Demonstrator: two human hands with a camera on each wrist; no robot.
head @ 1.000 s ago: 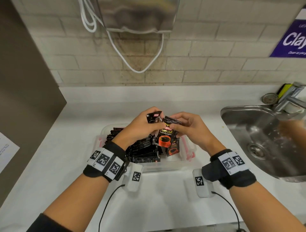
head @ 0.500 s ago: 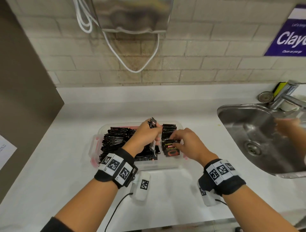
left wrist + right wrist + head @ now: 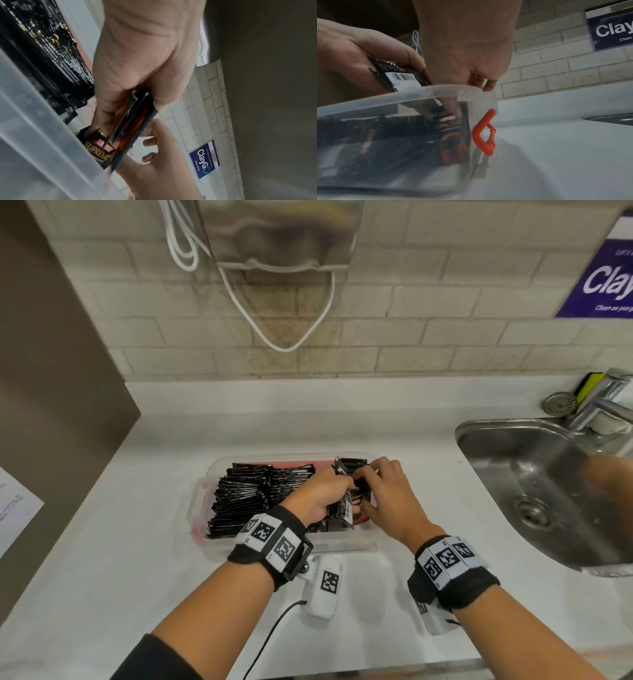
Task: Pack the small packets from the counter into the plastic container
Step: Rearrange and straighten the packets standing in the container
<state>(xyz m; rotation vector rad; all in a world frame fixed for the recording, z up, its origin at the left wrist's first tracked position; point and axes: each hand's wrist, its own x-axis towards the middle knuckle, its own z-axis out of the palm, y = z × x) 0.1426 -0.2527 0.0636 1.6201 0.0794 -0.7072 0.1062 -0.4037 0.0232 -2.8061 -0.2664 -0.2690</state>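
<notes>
A: While the left hand (image 3: 323, 494) grips a small sheaf of black foil coffee packets (image 3: 132, 121) on edge, where do they sit against the right hand (image 3: 387, 501)?

B: Just to the left of it, touching. Their long axis runs roughly from the left palm out toward the right hand's fingers (image 3: 150, 142), inside the right end of the clear rectangular plastic container with orange latches (image 3: 453, 90). The right hand is nearer the open slot, fingers curled down among the packets; I judge it pinches one, though that is not plain.

A: And the rest of the packets?

B: Packed upright in black rows (image 3: 246, 494) to the left of the left hand, filling most of the container on the white tabletop (image 3: 102, 542). One printed packet (image 3: 450, 129) stands against the wall below the right hand.

A: What can't you make out?

B: How many packets the left hand holds, and the right fingertips, hidden behind the container rim and the packets. The far right of the head view is blurred at the steel sink (image 3: 513, 460).
</notes>
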